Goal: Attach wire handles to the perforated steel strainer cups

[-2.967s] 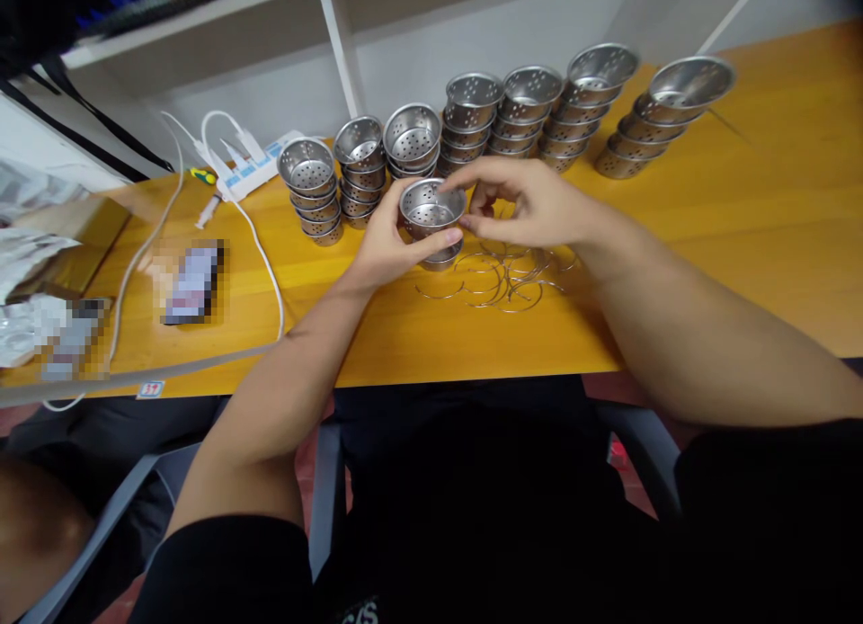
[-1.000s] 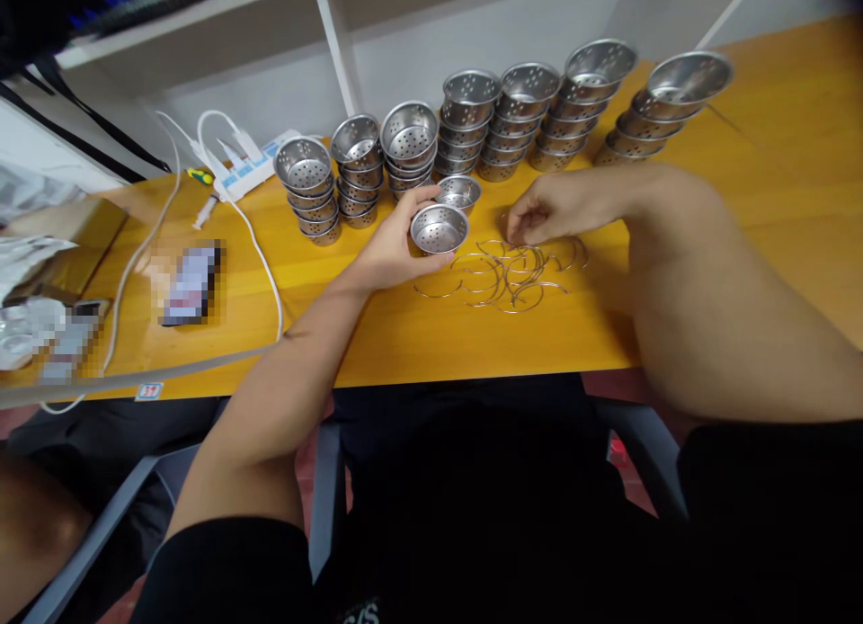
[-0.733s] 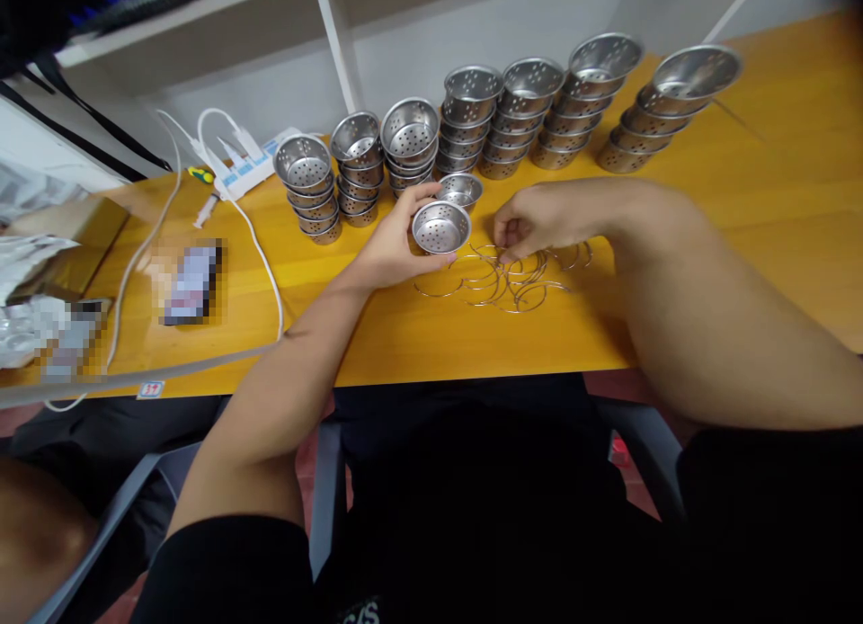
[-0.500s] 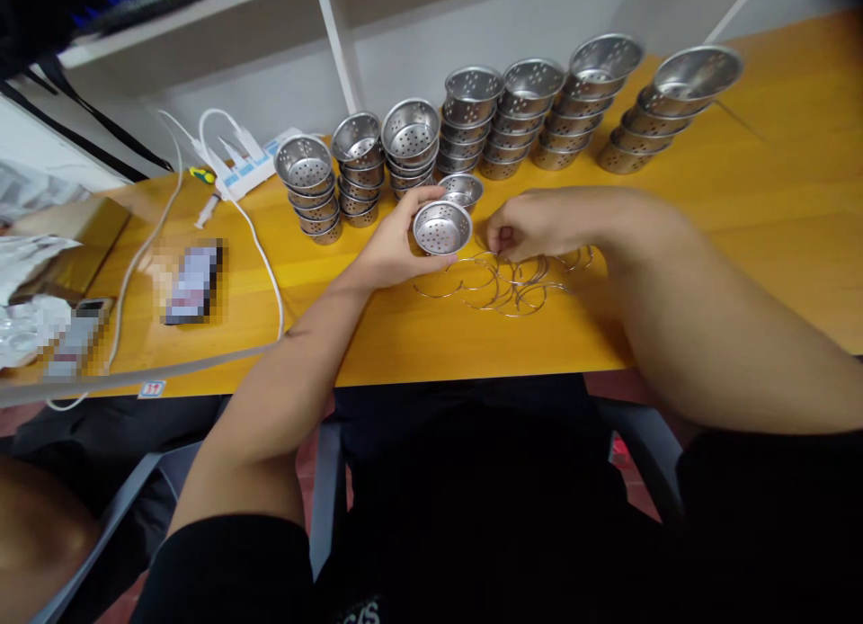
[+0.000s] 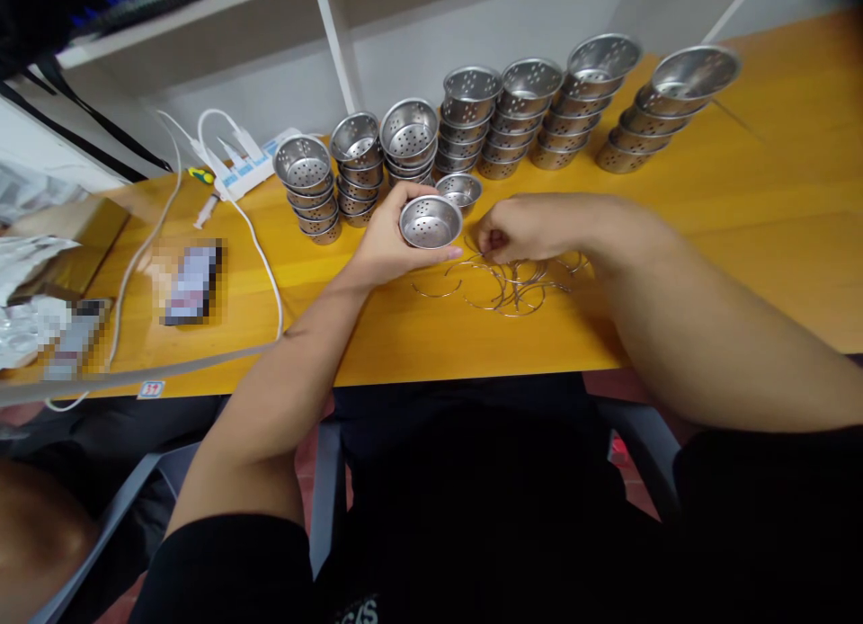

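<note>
In my left hand (image 5: 389, 237) is a small perforated metal cup (image 5: 431, 223), held by its side with the mouth facing up and toward me. Just behind it, a second perforated cup (image 5: 459, 192) stands on the table. My right hand (image 5: 502, 233) is closed in a pinch above a loose pile of thin wire rings (image 5: 516, 291). A curved bit of wire shows at its fingertips, so it seems to grip one ring; the rest of that ring blends into the pile.
Stacks of perforated cups (image 5: 532, 111) line the back of the wooden table (image 5: 418, 341). To the left lie a white power strip (image 5: 253, 170) with cables, a phone (image 5: 192, 282), a second phone (image 5: 75, 341) and a cardboard box (image 5: 101, 237). Another person's knee shows at lower left.
My left hand has shifted the cup slightly left and tilted it. My right hand has moved a little left over the rings, and a wire curve now shows beside its fingertips.
</note>
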Tool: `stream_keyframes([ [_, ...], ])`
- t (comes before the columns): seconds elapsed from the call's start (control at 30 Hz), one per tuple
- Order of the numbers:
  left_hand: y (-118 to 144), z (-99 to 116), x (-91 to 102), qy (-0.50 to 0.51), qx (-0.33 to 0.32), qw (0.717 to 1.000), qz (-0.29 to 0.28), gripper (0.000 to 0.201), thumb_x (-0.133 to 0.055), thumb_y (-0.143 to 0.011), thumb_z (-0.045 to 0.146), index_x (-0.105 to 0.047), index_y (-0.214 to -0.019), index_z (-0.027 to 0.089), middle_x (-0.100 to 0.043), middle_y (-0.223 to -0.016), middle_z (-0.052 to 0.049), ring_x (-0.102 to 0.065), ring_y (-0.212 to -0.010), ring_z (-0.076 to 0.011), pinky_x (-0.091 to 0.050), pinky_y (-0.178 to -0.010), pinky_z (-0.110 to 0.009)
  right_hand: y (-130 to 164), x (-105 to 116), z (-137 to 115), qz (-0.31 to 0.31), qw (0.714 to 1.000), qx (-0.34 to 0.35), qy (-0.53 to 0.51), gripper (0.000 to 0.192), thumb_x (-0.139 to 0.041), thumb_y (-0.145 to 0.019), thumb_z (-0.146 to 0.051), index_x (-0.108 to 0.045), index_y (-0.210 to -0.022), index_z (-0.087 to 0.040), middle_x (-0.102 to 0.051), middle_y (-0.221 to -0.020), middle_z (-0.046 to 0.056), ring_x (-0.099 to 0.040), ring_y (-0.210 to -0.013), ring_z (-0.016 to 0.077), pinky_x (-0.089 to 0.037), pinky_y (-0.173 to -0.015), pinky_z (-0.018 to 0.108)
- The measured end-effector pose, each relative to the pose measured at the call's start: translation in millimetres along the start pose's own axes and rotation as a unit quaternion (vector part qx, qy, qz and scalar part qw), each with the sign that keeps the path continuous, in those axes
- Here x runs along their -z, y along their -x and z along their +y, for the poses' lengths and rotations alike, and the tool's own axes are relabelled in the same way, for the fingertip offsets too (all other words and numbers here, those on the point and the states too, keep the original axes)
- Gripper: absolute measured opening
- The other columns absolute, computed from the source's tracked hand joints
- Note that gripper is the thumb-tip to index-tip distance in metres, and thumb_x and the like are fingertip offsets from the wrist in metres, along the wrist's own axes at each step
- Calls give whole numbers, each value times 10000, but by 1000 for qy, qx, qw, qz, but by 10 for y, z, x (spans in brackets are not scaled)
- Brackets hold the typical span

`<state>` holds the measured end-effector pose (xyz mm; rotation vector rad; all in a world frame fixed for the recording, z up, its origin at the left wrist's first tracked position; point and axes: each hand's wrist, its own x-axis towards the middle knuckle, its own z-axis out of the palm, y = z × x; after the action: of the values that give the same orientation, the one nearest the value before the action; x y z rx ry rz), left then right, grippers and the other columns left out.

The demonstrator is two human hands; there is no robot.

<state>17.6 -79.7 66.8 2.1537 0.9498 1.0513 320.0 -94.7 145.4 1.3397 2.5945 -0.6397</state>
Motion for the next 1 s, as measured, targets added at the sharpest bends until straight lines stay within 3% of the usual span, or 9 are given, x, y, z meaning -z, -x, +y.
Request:
stream_keyframes([
  [0.07, -1, -4, 1, 0, 1, 1000, 7, 1062, -1181, -771, 819, -718, -1561, 282, -878, -1533, -125, -886, -1452, -405, -761, -1263, -597, -25, -21, -21, 2, 1000, -4, 9, 30, -849, -984, -218, -858, -962, -237, -825, -882, 54, -710, -791, 266, -500, -762, 427],
  [0.27, -2, 30, 24, -18, -18, 999, 23, 987, -1190, -824, 730, -740, -1581, 283, -824, -1604, -153, -826, -1559, -435, -698, -1399, -665, -48, -32, -238, -10, 997, -35, 65, 294, -873, -1044, -258, -695, -810, -258, -713, -783, 44, -609, -711, 233, -459, -734, 430],
  [0.43, -12, -70, 21, -25, -13, 999, 20, 1050, -1154, -867, 782, -690, -1673, 294, -825, -1581, -152, -827, -1554, -443, -694, -1398, -692, -29, -34, -334, -6, 997, -46, 69, 440, -902, -1027, -231, -568, -744, -275, -636, -737, 32, -527, -673, 212, -404, -719, 429],
  [0.67, -21, -131, -76, -27, -10, 1000, 11, 1199, -1136, -913, 736, -529, -1861, 321, -758, -1688, -179, -787, -1663, -484, -660, -1452, -722, -46, -72, -232, 0, 998, -19, 68, 360, -893, -1036, -261, -650, -770, -261, -683, -756, 39, -561, -692, 218, -406, -731, 418],
  [0.8, -32, -57, -144, -14, -4, 1000, 6, 1155, -1011, -1030, 650, -420, -1962, 312, -717, -1767, -212, -790, -1674, -471, -684, -1422, -722, -48, -65, -244, 0, 997, -7, 82, 350, -882, -1046, -252, -654, -781, -260, -696, -799, 52, -585, -728, 235, -421, -764, 432],
  [1.0, -20, 52, -67, -27, -2, 1000, 10, 1057, -1087, -959, 668, -608, -1830, 308, -773, -1732, -198, -789, -1657, -470, -683, -1442, -717, 1, -4, -166, 16, 999, 6, 46, 263, -844, -1106, -315, -710, -888, -254, -746, -872, 68, -666, -831, 275, -453, -828, 452],
])
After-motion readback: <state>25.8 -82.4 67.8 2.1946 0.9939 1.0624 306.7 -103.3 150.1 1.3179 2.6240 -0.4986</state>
